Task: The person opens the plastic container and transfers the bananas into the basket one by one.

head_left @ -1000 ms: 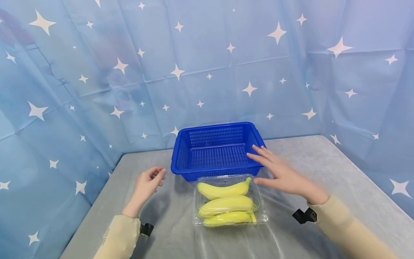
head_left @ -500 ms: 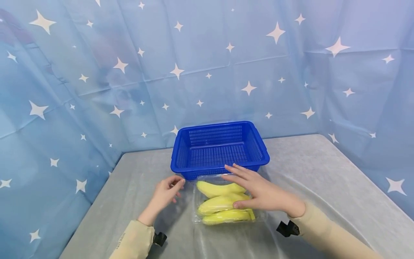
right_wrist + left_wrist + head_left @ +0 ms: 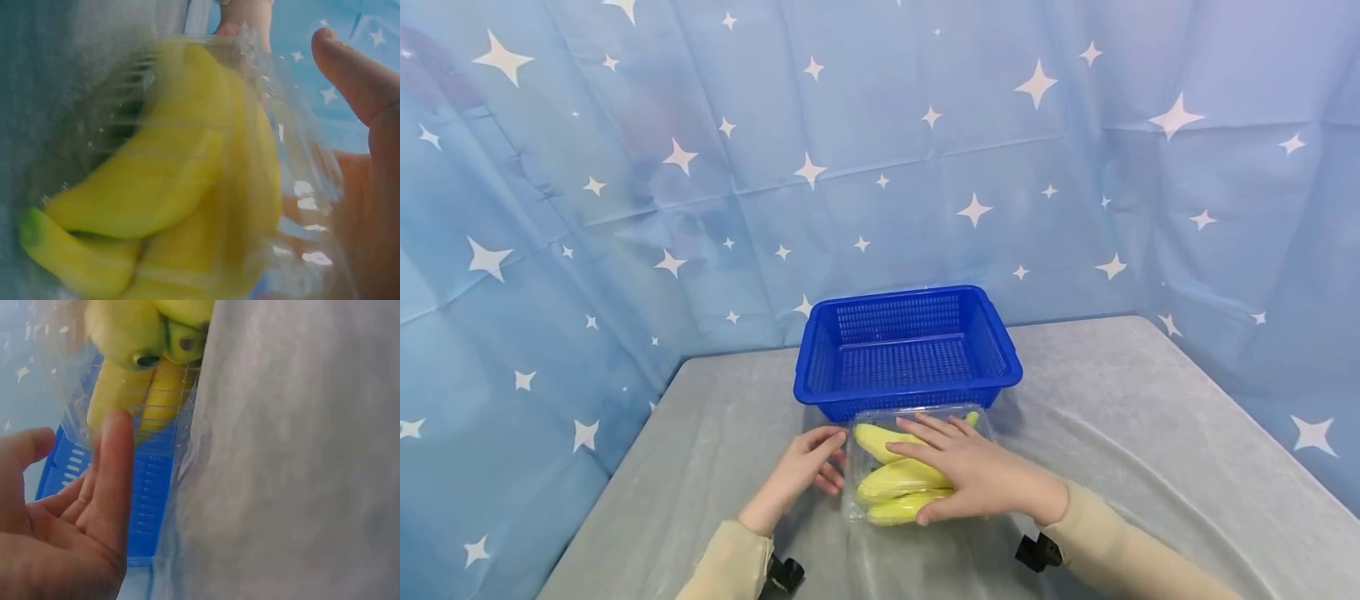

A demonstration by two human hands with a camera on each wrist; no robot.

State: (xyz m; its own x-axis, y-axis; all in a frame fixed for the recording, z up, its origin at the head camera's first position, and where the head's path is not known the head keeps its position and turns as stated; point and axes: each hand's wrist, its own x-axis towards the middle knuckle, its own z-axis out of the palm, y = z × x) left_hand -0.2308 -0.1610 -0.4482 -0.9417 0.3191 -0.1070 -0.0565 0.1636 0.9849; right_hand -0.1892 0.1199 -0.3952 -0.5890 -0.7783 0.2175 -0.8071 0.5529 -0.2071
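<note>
A clear plastic box [image 3: 852, 498] of yellow bananas [image 3: 897, 481] lies on the grey tabletop. My right hand [image 3: 973, 471] is spread over the lid with its fingers apart, covering the right part of the fruit. At the box's left side is my left hand [image 3: 808, 467], its fingers loosely bent and fingertips right at the edge. In the left wrist view, that hand's fingers [image 3: 115, 469] stretch toward the box wall, bananas [image 3: 125, 331] showing behind it. The right wrist view has the bananas [image 3: 156, 175] through blurred plastic, with my right thumb [image 3: 356, 75] raised apart from it.
Directly behind the box stands a blue plastic basket [image 3: 910, 393] with slotted walls and nothing inside. A grey cloth [image 3: 1097, 375] covers the table. Behind and beside it hangs a blue curtain [image 3: 880, 125] with white stars.
My right hand has moved left and down from beside the basket to over the box. My left hand has come right, up to the box's left edge. The basket stays put.
</note>
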